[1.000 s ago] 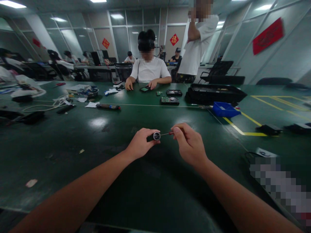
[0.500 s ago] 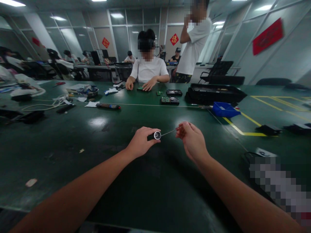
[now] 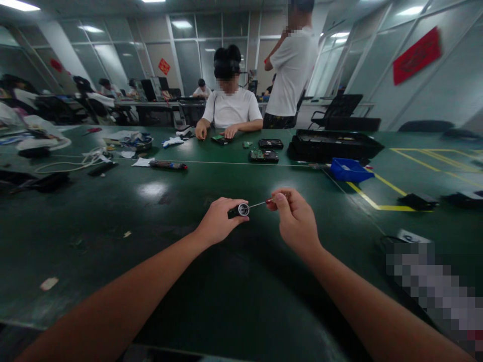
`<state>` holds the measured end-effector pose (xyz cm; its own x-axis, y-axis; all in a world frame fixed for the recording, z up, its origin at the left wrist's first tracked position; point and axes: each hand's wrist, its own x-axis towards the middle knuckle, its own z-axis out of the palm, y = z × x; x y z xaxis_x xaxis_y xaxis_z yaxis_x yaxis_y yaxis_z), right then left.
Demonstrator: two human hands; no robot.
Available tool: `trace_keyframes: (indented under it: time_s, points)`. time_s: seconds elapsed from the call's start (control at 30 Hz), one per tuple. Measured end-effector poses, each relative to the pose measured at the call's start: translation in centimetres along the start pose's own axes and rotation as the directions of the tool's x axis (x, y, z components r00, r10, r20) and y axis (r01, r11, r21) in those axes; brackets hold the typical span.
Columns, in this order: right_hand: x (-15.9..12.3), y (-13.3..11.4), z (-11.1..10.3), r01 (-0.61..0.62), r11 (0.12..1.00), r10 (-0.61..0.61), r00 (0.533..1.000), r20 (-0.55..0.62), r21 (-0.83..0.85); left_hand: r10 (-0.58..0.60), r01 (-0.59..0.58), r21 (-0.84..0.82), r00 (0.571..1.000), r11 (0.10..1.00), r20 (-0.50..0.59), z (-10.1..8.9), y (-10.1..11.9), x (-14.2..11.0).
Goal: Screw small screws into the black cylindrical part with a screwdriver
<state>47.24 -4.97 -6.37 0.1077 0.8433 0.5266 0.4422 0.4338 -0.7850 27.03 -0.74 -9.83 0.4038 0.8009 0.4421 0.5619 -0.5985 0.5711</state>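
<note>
Held between the thumb and fingers of my left hand (image 3: pixel 219 221) is a small black cylinder (image 3: pixel 238 210) with a silvery ring at its open end, which faces me and to the right. My right hand (image 3: pixel 298 216) is closed around the handle of a screwdriver (image 3: pixel 269 201), reddish at its front. Its thin metal shaft points left, and the tip reaches the cylinder's ringed end. How deep the tip goes in I cannot tell. Both hands are above the green tabletop (image 3: pixel 181 286).
Across the table sits a person (image 3: pixel 231 108) with hands on a green circuit board (image 3: pixel 219 138). Opened black devices (image 3: pixel 264 156), a long black tray (image 3: pixel 334 146) and a blue bin (image 3: pixel 350 170) stand to the right. A dark pen-like tool (image 3: pixel 168 165) and white cable (image 3: pixel 81 162) lie left.
My right hand has turned, and the screwdriver's handle now shows more. The cylinder has tilted so its black side is visible. The standing person behind has shifted left.
</note>
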Motion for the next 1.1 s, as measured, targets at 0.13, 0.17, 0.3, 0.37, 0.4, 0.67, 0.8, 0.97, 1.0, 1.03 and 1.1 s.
trace_keyframes:
  time_s: [0.13, 0.17, 0.3, 0.37, 0.4, 0.67, 0.8, 0.97, 1.0, 1.03, 1.1]
  points:
    - [-0.2, -0.7, -0.3, 0.085, 0.984, -0.081, 0.996, 0.032, -0.160, 0.005, -0.005, 0.002, 1.000, 1.000, -0.001, 0.1, -0.2, -0.1]
    - [-0.2, -0.8, -0.4, 0.105, 0.971, -0.099, 0.994, 0.036, -0.214, 0.007, -0.007, 0.002, 1.000, 1.000, 0.000, 0.1, -0.3, -0.1]
    - [-0.4, -0.9, -0.5, 0.167, 0.929, -0.164, 0.986, 0.037, -0.331, 0.014, -0.014, -0.006, 1.000, 1.000, 0.002, 0.0, -0.4, -0.1]
    - [-0.5, -0.9, -0.5, 0.204, 0.925, -0.194, 0.979, 0.063, -0.320, 0.015, -0.015, -0.009, 1.000, 1.000, 0.001, 0.0, -0.4, -0.2]
    - [-0.5, -0.9, -0.6, 0.228, 0.926, -0.212, 0.974, 0.083, -0.300, 0.015, -0.015, -0.010, 1.000, 1.000, 0.000, 0.0, -0.4, -0.2]
    - [-0.8, -1.1, -0.5, 0.216, 0.948, -0.169, 0.964, 0.207, -0.234, 0.009, -0.009, -0.018, 1.000, 1.000, 0.007, 0.0, -0.3, -0.1]
    - [-0.8, -0.7, -0.2, 0.077, 0.993, -0.069, 0.993, 0.095, -0.087, -0.011, 0.011, -0.006, 1.000, 1.000, 0.010, -0.1, -0.1, -0.1]
    - [-0.2, 0.6, 0.4, -0.118, 0.968, 0.114, 0.993, 0.029, 0.222, -0.032, 0.033, -0.017, 0.999, 0.999, 0.009, -0.1, 0.0, -0.2]
    - [0.0, 0.9, 0.5, -0.145, 0.952, 0.144, 0.989, 0.023, 0.268, -0.025, 0.025, -0.022, 1.000, 0.999, 0.010, -0.1, -0.1, -0.2]
    - [0.2, 1.2, 0.6, -0.174, 0.932, 0.179, 0.984, 0.014, 0.319, -0.010, 0.010, -0.029, 1.000, 1.000, 0.011, -0.1, -0.1, -0.2]
    - [0.6, 1.8, 0.6, -0.261, 0.869, 0.274, 0.961, 0.030, 0.421, 0.032, -0.032, -0.042, 0.999, 0.999, 0.009, -0.1, -0.2, -0.2]
